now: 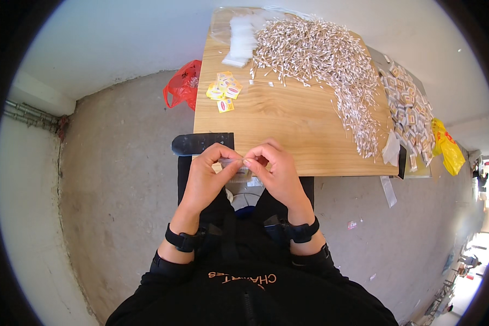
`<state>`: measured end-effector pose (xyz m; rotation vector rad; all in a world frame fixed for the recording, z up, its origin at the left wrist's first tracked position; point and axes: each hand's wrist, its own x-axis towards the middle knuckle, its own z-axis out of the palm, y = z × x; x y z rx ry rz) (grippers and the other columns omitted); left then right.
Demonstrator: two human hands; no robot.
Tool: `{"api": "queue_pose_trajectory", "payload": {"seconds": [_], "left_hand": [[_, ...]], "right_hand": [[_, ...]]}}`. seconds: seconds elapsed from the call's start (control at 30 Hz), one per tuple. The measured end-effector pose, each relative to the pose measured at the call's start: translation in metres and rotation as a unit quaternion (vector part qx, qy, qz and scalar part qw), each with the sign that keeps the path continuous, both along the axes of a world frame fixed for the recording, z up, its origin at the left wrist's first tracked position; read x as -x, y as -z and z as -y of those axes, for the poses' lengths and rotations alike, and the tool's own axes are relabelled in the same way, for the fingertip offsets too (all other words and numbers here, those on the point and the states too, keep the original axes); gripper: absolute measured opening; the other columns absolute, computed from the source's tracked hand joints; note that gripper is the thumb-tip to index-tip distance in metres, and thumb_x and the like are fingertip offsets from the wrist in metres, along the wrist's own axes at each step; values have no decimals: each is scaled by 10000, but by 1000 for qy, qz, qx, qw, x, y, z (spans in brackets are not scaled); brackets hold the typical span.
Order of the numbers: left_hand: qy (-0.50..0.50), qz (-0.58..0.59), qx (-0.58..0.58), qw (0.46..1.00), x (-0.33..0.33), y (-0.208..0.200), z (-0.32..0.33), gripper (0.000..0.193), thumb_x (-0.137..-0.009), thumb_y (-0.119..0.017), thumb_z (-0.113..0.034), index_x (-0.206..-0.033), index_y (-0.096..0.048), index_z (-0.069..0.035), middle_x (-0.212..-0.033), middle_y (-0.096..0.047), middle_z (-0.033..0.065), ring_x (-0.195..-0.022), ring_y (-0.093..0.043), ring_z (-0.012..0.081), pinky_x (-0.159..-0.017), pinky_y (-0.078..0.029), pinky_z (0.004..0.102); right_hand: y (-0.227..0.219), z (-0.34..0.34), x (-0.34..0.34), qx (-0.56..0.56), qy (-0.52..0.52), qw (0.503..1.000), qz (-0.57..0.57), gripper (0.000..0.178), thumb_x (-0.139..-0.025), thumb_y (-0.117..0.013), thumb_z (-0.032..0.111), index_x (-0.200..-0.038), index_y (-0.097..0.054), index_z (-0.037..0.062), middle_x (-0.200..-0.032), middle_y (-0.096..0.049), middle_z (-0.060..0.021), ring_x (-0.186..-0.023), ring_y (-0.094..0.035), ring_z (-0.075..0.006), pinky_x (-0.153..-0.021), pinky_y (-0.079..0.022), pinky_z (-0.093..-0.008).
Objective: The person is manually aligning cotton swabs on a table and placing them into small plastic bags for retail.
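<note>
At the table's near edge, my left hand (207,175) and my right hand (275,169) pinch the top of a small clear plastic bag (241,175) between thumbs and forefingers. The bag hangs below my fingertips, and its contents are too small to make out. Across the table spreads a large heap of cotton swabs (315,51) with white tips and brownish sticks. A few separate swabs (261,83) lie in a row left of the heap. Farther left are several yellow and white cards (225,87). A stack of clear plastic bags (241,39) lies at the far left.
A dark flat pad (204,143) juts over the wooden table's (309,130) left edge. Many filled packets (408,111) are piled on a lower surface at the right, beside a yellow plastic bag (448,148). A red plastic bag (184,85) is left of the table.
</note>
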<state>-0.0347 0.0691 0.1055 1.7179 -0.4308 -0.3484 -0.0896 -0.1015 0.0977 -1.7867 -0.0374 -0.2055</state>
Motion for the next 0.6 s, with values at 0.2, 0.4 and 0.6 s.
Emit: {"api": "queue_pose_trajectory", "payload": {"seconds": [0.2,0.4,0.6], "left_hand": [[-1,-35,1,999,0,1,-4,85,-827,-695,-42,-882,-659,12,-855,-646,24,-813,-576,67,-736,-459,225],[18,-36,43,998,-3,3,-8,89,-829,-699,-37,-900,-684,15,-853,-649,29,-815,-584,75,-732,-461,228],[20,-25,44,999,-2,3,-9,79,-810,-712,-20,-882,-698,8,-857,-660,46,-812,-597,99,-738,-462,241]], "right_hand": [[-3,4,0,16,-16,1000,-1,84,-849,-672,51,-911,-629,13,-851,-539,-62,-742,-572,-157,-659,-460,-267],[6,9,2,-39,-10,999,2,98,-841,-685,56,-918,-636,21,-836,-549,-50,-744,-568,-134,-667,-457,-266],[3,9,3,-31,-13,999,-3,73,-844,-681,54,-894,-643,18,-822,-560,-52,-735,-582,-133,-670,-463,-260]]}}
